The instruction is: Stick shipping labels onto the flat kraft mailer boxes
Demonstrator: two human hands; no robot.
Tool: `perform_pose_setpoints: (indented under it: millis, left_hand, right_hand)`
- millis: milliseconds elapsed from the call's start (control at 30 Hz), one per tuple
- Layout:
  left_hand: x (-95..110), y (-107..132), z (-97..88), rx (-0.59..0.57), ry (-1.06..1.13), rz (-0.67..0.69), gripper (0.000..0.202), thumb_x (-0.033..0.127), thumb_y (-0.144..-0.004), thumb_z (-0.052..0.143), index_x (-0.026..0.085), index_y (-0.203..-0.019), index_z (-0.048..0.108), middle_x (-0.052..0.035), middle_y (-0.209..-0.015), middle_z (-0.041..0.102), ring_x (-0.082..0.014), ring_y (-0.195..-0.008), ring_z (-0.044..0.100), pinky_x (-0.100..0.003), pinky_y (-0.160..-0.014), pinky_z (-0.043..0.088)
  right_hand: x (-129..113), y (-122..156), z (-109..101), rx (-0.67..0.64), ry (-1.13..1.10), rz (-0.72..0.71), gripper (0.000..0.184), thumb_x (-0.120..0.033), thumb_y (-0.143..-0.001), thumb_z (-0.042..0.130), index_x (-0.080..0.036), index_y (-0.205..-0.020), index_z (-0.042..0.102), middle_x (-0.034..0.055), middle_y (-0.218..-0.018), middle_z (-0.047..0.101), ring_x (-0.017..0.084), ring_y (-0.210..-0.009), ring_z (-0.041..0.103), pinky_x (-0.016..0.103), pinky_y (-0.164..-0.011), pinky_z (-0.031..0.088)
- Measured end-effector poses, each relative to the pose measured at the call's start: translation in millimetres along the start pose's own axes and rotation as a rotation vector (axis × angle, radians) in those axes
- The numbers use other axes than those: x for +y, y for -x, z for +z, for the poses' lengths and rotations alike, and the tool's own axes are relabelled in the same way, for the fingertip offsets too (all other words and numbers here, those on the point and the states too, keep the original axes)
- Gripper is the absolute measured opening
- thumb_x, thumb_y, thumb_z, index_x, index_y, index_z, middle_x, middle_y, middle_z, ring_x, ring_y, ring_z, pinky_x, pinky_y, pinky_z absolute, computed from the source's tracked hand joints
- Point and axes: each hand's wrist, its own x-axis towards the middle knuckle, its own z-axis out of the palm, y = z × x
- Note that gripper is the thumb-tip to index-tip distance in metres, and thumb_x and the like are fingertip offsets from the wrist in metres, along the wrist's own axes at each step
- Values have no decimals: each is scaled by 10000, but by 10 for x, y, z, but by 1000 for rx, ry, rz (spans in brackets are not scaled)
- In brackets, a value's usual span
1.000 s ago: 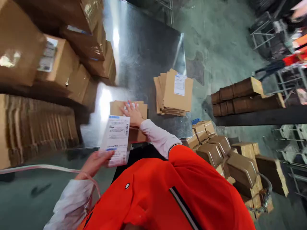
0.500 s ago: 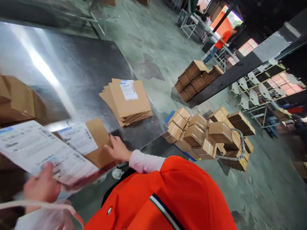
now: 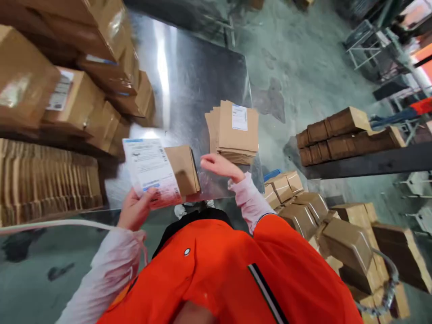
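Printed label sheets (image 3: 148,164) in my left hand (image 3: 135,209), pinched at their near end, thumb on top, fingers under; white paper, blue strip at the far end, barcodes down one side. They reach over the near edge of the tabletop (image 3: 199,67), inward, and cover the left part of a small cardboard pile (image 3: 182,168). That pile sits at the near edge, left of the near right corner. Can't tell if sheets touch it.

My right hand (image 3: 222,166) is free, fingers straight and close together, pointing left, in the gap between the small pile and a labelled pile (image 3: 236,139). Hands apart. Can't tell if the right one touches the metal.

Labelled pile: flat brown pieces, edges fanned out to the left, by the right edge near the near right corner, white label (image 3: 239,118) on top.

Left side of tabletop: big taped cartons (image 3: 74,94) stacked up, plus a row of flat cardboard (image 3: 50,177) on edge toward the near side. White cord (image 3: 91,223) runs by my left wrist. Past the near right corner, strapped boxes (image 3: 303,211) heaped low. Further right, brown bundles (image 3: 332,135) beside a dark beam (image 3: 364,159); a person (image 3: 401,117), partly cut off, at the far right.
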Motion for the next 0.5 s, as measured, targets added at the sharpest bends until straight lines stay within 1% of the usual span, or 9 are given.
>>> perform_pose_setpoints:
  millis: [33, 100, 133, 200, 267, 333, 367, 433, 500]
  left_hand:
    - [-68, 15, 10, -84, -32, -40, 589, 556, -428, 934, 191, -822, 692, -67, -850, 787, -332, -948, 737, -469, -929, 607]
    - [-188, 23, 13, -240, -73, -69, 545, 500, -404, 967, 180, -764, 711, -86, -838, 785, -338, -966, 737, -470, -982, 582]
    - [-233, 16, 16, -264, -54, -60, 543, 492, -413, 971, 175, -784, 733, -95, -876, 789, -331, -990, 734, -457, -1000, 571]
    - [-290, -19, 37, -153, 58, -31, 581, 531, -459, 954, 166, -869, 762, -102, -935, 789, -299, -961, 733, -432, -956, 580]
    - [-320, -71, 84, 7, 170, -27, 609, 573, -477, 932, 150, -881, 765, -98, -902, 781, -258, -840, 719, -408, -854, 591]
    - [-349, -112, 154, 51, 199, -40, 591, 560, -469, 933, 136, -847, 771, -87, -847, 771, -233, -772, 693, -390, -806, 581]
    - [-368, -120, 197, 45, 192, -43, 571, 546, -470, 934, 134, -831, 776, -81, -827, 768, -231, -767, 686, -384, -799, 576]
    - [-420, -114, 292, 38, 170, -43, 520, 520, -495, 926, 136, -814, 784, -73, -809, 765, -231, -777, 679, -367, -790, 564]
    - [-480, -101, 389, 96, 159, -63, 464, 502, -538, 907, 131, -783, 775, -70, -776, 754, -217, -745, 662, -340, -741, 548]
  right_hand:
    - [-108, 89, 323, -133, -116, -31, 244, -422, -835, 745, -200, -936, 731, 32, -896, 753, 197, -837, 713, 333, -787, 613]
    - [-235, 298, 884, -235, -430, 15, 228, -402, -888, 674, -229, -1027, 725, 36, -1031, 782, 194, -911, 739, 346, -843, 629]
    - [-254, 396, 1089, -252, -551, 65, 235, -397, -918, 625, -232, -1059, 716, 50, -1093, 781, 203, -954, 743, 372, -884, 628]
    - [-231, 523, 1323, -314, -678, 163, 241, -406, -916, 623, -217, -1032, 719, 77, -1087, 785, 238, -959, 749, 420, -903, 624]
    - [-183, 510, 1360, -375, -680, 205, 284, -388, -826, 748, -206, -1043, 729, 75, -1042, 790, 247, -923, 751, 411, -873, 626]
    - [-159, 375, 1277, -304, -607, 214, 408, -342, -754, 827, -190, -1121, 733, 75, -1053, 789, 231, -907, 744, 372, -853, 618]
    - [-163, 288, 1216, -251, -526, 184, 410, -322, -762, 823, -183, -1138, 739, 75, -1062, 789, 216, -899, 738, 352, -851, 608]
    - [-192, 128, 1092, -198, -331, 87, 264, -293, -824, 771, -179, -1062, 780, 65, -1015, 798, 194, -856, 724, 324, -840, 583]
    - [-220, 23, 1006, -230, -170, 0, 144, -278, -869, 727, -194, -953, 810, 43, -945, 804, 182, -817, 716, 308, -823, 562]
